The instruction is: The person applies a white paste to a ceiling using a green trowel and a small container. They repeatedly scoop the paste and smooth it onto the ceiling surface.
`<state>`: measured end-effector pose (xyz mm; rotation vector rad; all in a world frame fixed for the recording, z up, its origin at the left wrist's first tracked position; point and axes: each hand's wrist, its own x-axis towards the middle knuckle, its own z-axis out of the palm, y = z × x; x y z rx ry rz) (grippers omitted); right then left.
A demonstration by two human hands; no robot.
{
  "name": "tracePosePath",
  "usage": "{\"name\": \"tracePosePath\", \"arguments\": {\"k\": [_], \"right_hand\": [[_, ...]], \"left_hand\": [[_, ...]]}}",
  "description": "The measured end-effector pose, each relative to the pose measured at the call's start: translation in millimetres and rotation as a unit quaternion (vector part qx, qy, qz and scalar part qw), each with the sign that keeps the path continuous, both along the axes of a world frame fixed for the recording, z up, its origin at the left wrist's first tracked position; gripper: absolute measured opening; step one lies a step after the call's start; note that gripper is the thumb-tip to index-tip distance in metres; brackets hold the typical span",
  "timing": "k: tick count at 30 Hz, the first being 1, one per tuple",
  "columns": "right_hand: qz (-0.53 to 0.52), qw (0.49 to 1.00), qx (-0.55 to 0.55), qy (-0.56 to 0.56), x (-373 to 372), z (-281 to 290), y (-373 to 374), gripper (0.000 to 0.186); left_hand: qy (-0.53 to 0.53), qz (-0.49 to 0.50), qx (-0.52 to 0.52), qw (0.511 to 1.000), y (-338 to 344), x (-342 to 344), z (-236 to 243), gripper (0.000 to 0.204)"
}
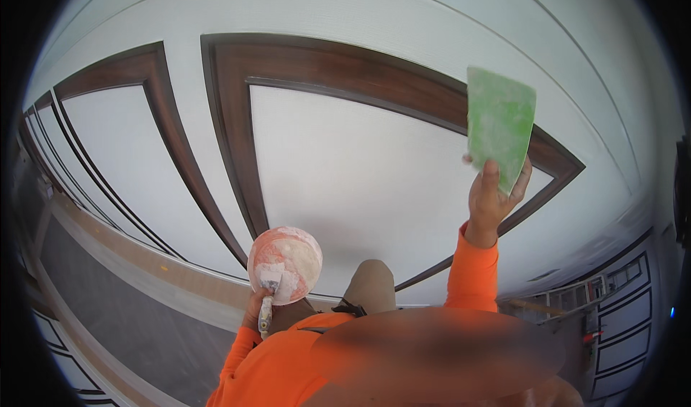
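My left hand (255, 308) is closed at the lower side of a pink bowl (262, 247) and around the handle of a putty knife (265, 318). The knife's blade rests in the bowl among whitish paste (296, 256) smeared over the bottom and sides. Up and to the right, my right hand (495, 192) grips the lower end of a flat green plastic spreader (502, 119), thumb on its near face. Pale smears cover the spreader. It is held up before the wall, over the upper right part of a dark brown moulding frame (345, 54); whether it touches the wall I cannot tell.
A white wall panel (345, 155) fills the framed area ahead, with another brown frame (160, 112) to its left. Grey covering (137, 292) lies on the floor at lower left, bordered by a beige strip. A ladder (568, 297) is at the lower right.
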<state>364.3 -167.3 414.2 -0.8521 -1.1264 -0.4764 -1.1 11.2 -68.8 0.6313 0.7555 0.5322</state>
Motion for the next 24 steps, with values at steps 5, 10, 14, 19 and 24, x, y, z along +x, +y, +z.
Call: {"name": "tracePosePath", "arguments": {"k": [5,10,14,19,24], "right_hand": [[-0.255,0.949,-0.038,-0.179,25.5,47.1,10.5,0.014],[-0.234,0.969,0.013,-0.072,40.7,93.6,12.7,0.023],[-0.116,0.988,0.101,-0.011,46.7,126.9,16.0,0.032],[-0.061,0.994,0.088,-0.02,43.9,145.2,23.7,0.039],[-0.094,0.992,0.078,-0.035,47.0,168.2,4.6,0.047]], "left_hand": [[-0.01,0.025,0.001,1.0,-2.6,5.5,8.1,0.039],[0.002,-0.009,-0.014,1.0,5.5,-1.5,-7.6,0.041],[-0.01,-0.034,-0.039,0.999,13.1,-8.1,-30.9,0.049],[0.006,-0.002,-0.02,1.0,7.5,0.3,-19.0,0.036],[0.006,0.062,-0.003,0.998,-8.3,14.7,19.4,0.036]]}}
